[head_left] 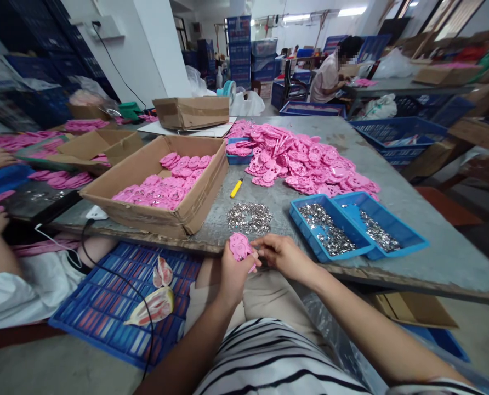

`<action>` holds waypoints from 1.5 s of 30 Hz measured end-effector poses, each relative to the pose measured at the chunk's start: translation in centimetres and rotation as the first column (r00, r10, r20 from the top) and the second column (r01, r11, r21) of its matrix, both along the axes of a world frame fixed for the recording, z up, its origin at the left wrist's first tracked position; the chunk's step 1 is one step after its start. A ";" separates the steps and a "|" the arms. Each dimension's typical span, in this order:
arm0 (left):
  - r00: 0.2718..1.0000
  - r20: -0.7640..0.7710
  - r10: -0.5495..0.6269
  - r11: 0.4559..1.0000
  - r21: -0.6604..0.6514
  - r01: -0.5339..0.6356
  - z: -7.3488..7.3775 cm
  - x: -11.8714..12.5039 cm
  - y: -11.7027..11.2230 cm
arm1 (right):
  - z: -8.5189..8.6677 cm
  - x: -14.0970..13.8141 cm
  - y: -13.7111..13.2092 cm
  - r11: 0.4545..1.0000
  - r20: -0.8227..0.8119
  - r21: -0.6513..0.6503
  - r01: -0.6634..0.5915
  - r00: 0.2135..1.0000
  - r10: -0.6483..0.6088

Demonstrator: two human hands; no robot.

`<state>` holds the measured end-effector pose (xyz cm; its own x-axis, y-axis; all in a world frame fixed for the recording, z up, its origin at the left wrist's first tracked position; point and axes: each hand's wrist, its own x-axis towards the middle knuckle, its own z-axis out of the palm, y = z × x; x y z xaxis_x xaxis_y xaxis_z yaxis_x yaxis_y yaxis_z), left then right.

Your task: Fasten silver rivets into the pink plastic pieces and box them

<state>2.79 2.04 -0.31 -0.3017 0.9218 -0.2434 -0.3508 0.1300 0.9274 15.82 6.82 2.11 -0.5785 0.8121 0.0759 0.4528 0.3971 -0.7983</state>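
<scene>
Pink piece, just below the centre of the frame, right in front of the worktop's near edge! Your left hand has its grip clamped on it, thumb over the face, seemingly to steady it. Here's your right hand, fingertips at the piece's right edge; whether they're together on something small, I can't tell.

Just above, loose metal bits lie spread on the worktop, probably there for a short reach. More sit in two blue trays, right of centre, whose walls likely stop them scattering. A pink heap spreads across the upper centre; left of centre, a cardboard box gathers more pieces, and your yellow tool lies between, apparently handy. Writing? No brand or label is readable on box, trays or pieces.
</scene>
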 end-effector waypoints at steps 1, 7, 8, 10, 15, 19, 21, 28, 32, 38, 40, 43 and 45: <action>1.000 -0.008 0.000 1.000 -0.002 0.000 0.0 0.0 0.0 | 0.0 -0.1 0.0 1.000 0.001 -0.018 0.005 1.000 -0.005; 0.998 -0.062 0.023 1.000 -0.005 -0.023 -0.3 0.0 0.0 | 0.3 -0.1 0.1 0.996 -0.007 -0.083 -0.027 1.000 0.026; 0.997 -0.071 0.024 1.000 -0.006 -0.024 -0.4 0.0 0.0 | 0.3 -0.1 0.2 0.996 -0.010 -0.087 -0.032 0.999 0.031; 0.996 -0.086 0.023 1.000 -0.003 -0.023 -0.5 -0.1 -0.1 | 0.4 -0.1 0.2 0.995 -0.010 -0.096 -0.036 0.999 0.035; 0.992 -0.122 0.031 1.000 0.007 -0.031 -0.6 -0.1 0.0 | 0.9 -0.1 0.2 0.994 0.053 -0.104 -0.025 0.998 0.031; 0.993 -0.107 0.040 0.999 0.001 -0.040 -0.5 -0.1 0.5 | 1.4 -0.4 0.5 0.997 0.105 -0.070 -0.034 0.994 0.042; 0.992 -0.117 0.038 0.999 0.017 -0.037 -0.6 -0.2 0.7 | 1.5 -0.4 0.6 0.998 0.128 -0.039 -0.040 0.991 0.044; 0.943 -0.291 0.158 0.987 0.084 -0.140 -1.3 -0.3 0.5 | 1.7 -0.8 0.5 0.995 0.242 0.065 -0.077 0.969 0.059; 0.931 -0.317 0.182 0.983 0.083 -0.164 -1.0 -0.5 0.3 | 1.9 -1.1 0.2 0.996 0.255 0.052 -0.074 0.965 0.058; 0.886 -0.414 0.208 0.977 0.139 -0.164 -0.3 -0.7 0.2 | 2.4 -1.2 0.2 0.993 0.312 0.054 -0.108 0.946 0.086; 0.867 -0.443 0.230 0.971 0.167 -0.172 -0.2 -0.6 0.2 | 2.5 -1.2 0.2 0.992 0.311 0.046 -0.115 0.946 0.095; 0.840 -0.466 0.276 0.958 0.199 -0.205 -0.1 -0.4 0.3 | 2.1 -1.3 0.3 0.996 0.223 0.045 -0.083 0.972 0.071; 0.822 -0.470 0.320 0.946 0.209 -0.249 0.1 -0.3 0.3 | 1.5 -1.4 0.3 1.000 0.069 -0.001 -0.013 0.998 0.013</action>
